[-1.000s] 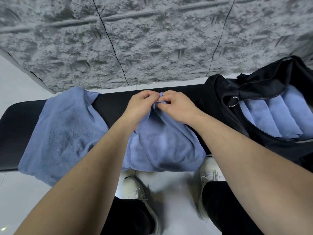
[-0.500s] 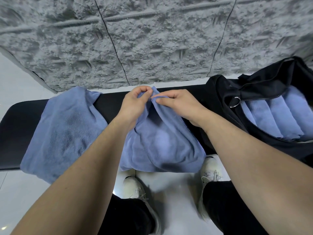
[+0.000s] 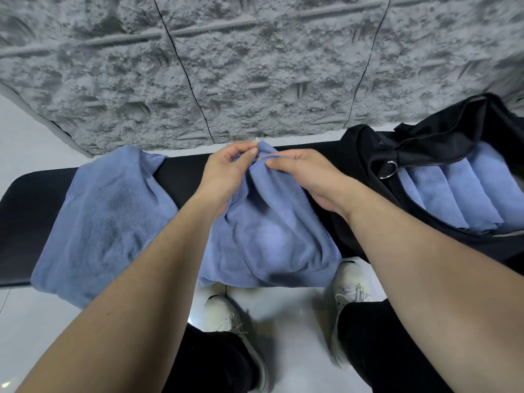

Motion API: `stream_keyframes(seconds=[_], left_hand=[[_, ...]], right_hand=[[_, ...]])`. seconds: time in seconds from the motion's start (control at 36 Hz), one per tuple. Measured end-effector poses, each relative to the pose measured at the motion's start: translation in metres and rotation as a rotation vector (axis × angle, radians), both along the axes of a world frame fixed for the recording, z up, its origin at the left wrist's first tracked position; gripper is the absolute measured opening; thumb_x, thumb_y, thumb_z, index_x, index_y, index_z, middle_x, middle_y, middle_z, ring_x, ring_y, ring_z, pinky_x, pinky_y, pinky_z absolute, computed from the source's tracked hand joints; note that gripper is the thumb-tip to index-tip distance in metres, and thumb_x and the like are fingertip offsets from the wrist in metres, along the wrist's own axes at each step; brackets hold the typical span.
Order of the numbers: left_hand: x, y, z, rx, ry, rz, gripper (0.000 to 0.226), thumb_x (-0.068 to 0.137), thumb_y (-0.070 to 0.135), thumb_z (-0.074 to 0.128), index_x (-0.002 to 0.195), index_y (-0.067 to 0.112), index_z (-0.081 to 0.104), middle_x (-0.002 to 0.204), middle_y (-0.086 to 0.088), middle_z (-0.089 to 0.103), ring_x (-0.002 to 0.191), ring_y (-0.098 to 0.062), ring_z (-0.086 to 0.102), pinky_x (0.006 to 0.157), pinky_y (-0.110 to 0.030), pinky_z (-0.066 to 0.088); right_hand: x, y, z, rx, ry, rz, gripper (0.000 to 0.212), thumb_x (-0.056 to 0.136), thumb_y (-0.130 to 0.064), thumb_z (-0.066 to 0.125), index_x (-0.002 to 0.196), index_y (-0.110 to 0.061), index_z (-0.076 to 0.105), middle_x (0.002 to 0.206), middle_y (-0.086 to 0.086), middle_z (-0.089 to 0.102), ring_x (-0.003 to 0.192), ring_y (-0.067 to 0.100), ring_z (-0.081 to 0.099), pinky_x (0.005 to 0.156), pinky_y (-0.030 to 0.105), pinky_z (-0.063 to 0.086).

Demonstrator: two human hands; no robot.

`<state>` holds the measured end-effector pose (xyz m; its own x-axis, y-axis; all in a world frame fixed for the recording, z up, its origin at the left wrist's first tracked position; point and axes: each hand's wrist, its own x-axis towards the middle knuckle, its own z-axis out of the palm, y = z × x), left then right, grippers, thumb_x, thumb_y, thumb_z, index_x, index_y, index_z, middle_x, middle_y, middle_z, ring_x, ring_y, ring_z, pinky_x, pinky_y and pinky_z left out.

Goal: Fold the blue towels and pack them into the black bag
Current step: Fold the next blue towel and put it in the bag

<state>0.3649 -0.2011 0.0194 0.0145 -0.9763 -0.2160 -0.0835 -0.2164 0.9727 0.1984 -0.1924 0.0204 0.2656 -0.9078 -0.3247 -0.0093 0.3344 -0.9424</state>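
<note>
So both hands are up close together at the far edge of a soft blue microfiber towel (image 3: 269, 231) that's draped over the middle of a long black padded bench (image 3: 34, 211). The left hand (image 3: 226, 177) has its fingers curled and is pinching a bunched bit of the towel's top edge, and the right hand (image 3: 306, 177) is pinching the same edge right next to it, thumb and fingertips nearly touching the left hand's. The cloth rises to a little peak between the two grips, then falls toward the camera and hangs over the near side of the bench, with its stitched hem running down along the right wrist. Just to the left, a second blue towel, loose and unfolded (image 3: 105, 219), lies spread across the bench with its near end also hanging off the front. On the right end of the bench sits the open black fabric bag (image 3: 365, 154), and inside it you can see a row of folded blue towels (image 3: 459, 194) packed side by side; a small metal ring (image 3: 388, 169) hangs at the bag's opening. Down below, a pair of white sneakers (image 3: 351, 285) and black trouser legs stand on a glossy white tile floor (image 3: 25, 321), and behind the bench there's a rough grey stone-textured wall (image 3: 255, 66).
</note>
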Motion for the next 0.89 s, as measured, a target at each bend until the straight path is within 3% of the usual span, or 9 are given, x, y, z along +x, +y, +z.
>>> stream_keyframes(seconds=[0.08, 0.17, 0.31, 0.36, 0.44, 0.56, 0.67, 0.78, 0.89], left_hand=[[-0.004, 0.003, 0.008, 0.02, 0.035, 0.018, 0.014, 0.097, 0.024, 0.062, 0.099, 0.016, 0.074, 0.088, 0.006, 0.075, 0.082, 0.0, 0.07, 0.071, -0.013, 0.05], [-0.006, 0.004, 0.013, 0.101, 0.161, -0.03, 0.024, 0.094, 0.038, 0.064, 0.097, 0.015, 0.072, 0.086, 0.003, 0.076, 0.081, -0.007, 0.072, 0.068, -0.016, 0.053], [-0.008, 0.005, 0.011, 0.052, -0.043, -0.093, 0.029, 0.087, 0.035, 0.074, 0.093, 0.008, 0.065, 0.078, 0.007, 0.071, 0.073, -0.002, 0.067, 0.064, -0.011, 0.049], [-0.008, 0.004, 0.01, 0.056, -0.064, -0.089, 0.021, 0.088, 0.032, 0.074, 0.083, 0.014, 0.063, 0.075, 0.006, 0.069, 0.068, -0.002, 0.064, 0.062, -0.012, 0.049], [-0.005, 0.002, 0.008, 0.049, -0.099, -0.079, 0.019, 0.089, 0.032, 0.072, 0.074, 0.023, 0.064, 0.071, 0.01, 0.066, 0.067, 0.0, 0.061, 0.062, -0.012, 0.048], [-0.002, 0.001, 0.006, 0.043, -0.147, -0.061, 0.016, 0.09, 0.033, 0.071, 0.08, 0.021, 0.064, 0.076, 0.006, 0.064, 0.065, -0.002, 0.056, 0.059, -0.011, 0.047], [0.001, 0.001, 0.003, 0.041, -0.156, -0.05, 0.016, 0.09, 0.03, 0.07, 0.077, 0.024, 0.063, 0.081, 0.004, 0.065, 0.071, -0.009, 0.057, 0.067, -0.022, 0.048], [0.002, -0.001, 0.003, 0.074, -0.18, -0.038, 0.019, 0.088, 0.033, 0.068, 0.073, 0.027, 0.057, 0.081, 0.003, 0.062, 0.074, -0.013, 0.054, 0.068, -0.028, 0.043], [-0.001, -0.002, 0.002, 0.06, -0.186, -0.026, 0.014, 0.087, 0.02, 0.061, 0.075, 0.02, 0.053, 0.071, 0.004, 0.059, 0.069, -0.01, 0.053, 0.066, -0.021, 0.041]], right_hand=[[0.002, 0.0, 0.001, -0.088, 0.142, -0.024, 0.018, 0.095, -0.017, 0.064, 0.108, -0.014, 0.076, 0.117, 0.003, 0.07, 0.111, 0.01, 0.064, 0.1, 0.022, 0.045], [0.006, 0.001, 0.002, -0.242, 0.37, 0.021, 0.018, 0.095, -0.021, 0.064, 0.107, -0.018, 0.077, 0.109, 0.005, 0.056, 0.094, 0.007, 0.056, 0.081, 0.008, 0.039], [0.013, 0.004, 0.004, -0.308, 0.466, 0.082, 0.017, 0.095, -0.019, 0.064, 0.105, -0.013, 0.076, 0.102, -0.003, 0.049, 0.089, 0.005, 0.05, 0.071, 0.001, 0.034], [0.014, 0.004, 0.005, -0.288, 0.443, 0.066, 0.016, 0.094, -0.02, 0.065, 0.103, -0.015, 0.077, 0.104, 0.001, 0.054, 0.089, 0.006, 0.054, 0.073, 0.004, 0.038], [0.011, 0.004, 0.007, -0.243, 0.392, 0.008, 0.015, 0.093, -0.021, 0.066, 0.096, -0.015, 0.079, 0.106, 0.013, 0.067, 0.087, 0.02, 0.062, 0.08, 0.028, 0.048], [0.007, 0.003, 0.005, -0.129, 0.255, -0.013, 0.013, 0.091, -0.021, 0.068, 0.097, -0.025, 0.079, 0.103, -0.012, 0.074, 0.104, 0.001, 0.065, 0.099, 0.022, 0.047], [0.005, 0.002, 0.009, -0.053, 0.038, -0.123, 0.017, 0.091, -0.012, 0.064, 0.102, -0.01, 0.078, 0.106, 0.002, 0.076, 0.11, 0.014, 0.067, 0.103, 0.029, 0.048], [-0.001, 0.001, 0.015, 0.019, -0.062, -0.179, 0.017, 0.091, -0.01, 0.064, 0.082, -0.013, 0.078, 0.093, 0.007, 0.077, 0.088, 0.014, 0.071, 0.089, 0.026, 0.055], [-0.002, 0.0, 0.013, 0.077, -0.132, -0.224, 0.019, 0.092, -0.009, 0.065, 0.107, -0.001, 0.073, 0.103, 0.013, 0.075, 0.102, 0.025, 0.071, 0.095, 0.034, 0.055]])
